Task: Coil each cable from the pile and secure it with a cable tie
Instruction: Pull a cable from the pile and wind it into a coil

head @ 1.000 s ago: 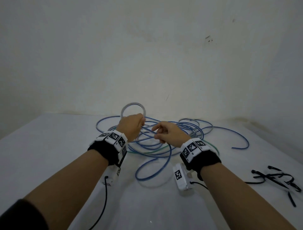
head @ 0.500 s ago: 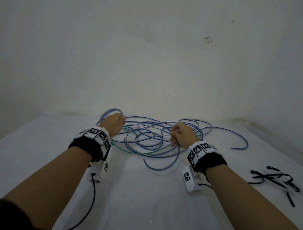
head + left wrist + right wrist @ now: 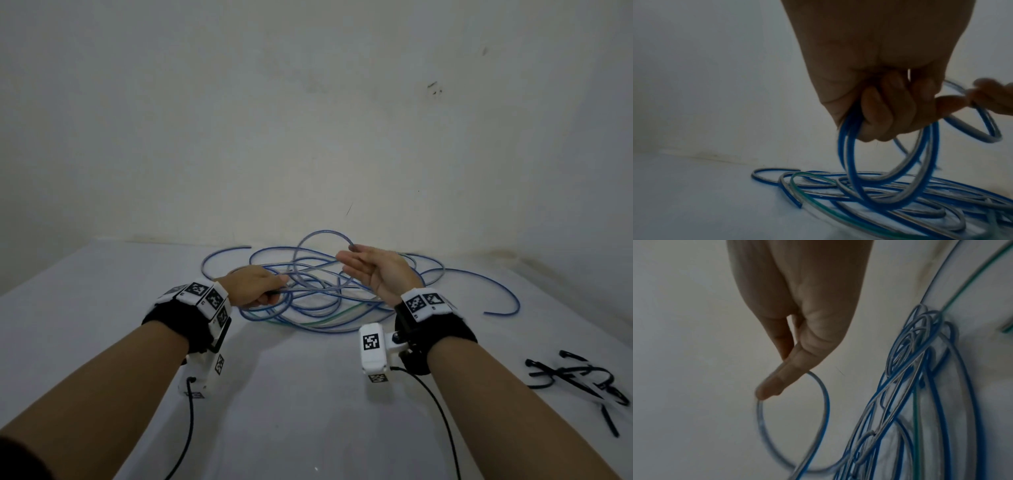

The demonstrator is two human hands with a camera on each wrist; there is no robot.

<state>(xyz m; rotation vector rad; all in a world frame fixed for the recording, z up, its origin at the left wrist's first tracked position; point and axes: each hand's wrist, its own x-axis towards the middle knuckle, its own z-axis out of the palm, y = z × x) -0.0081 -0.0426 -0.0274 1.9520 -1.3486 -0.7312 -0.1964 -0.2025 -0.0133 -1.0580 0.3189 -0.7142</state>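
Gripping several blue cable (image 3: 849, 155) loops, the left hand (image 3: 255, 286) is hovering over the pile (image 3: 318, 308) on the surface (image 3: 291, 394). The right hand (image 3: 375, 270), fingers nearly straight, is pinching a raised loop (image 3: 824, 402). That loop is likely snagging on tangled strands, pulling the coil apart.

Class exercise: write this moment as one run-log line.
left hand: grips blue cable coil | right hand: pinches lifted loop | cable ties: untouched | stage: coiling
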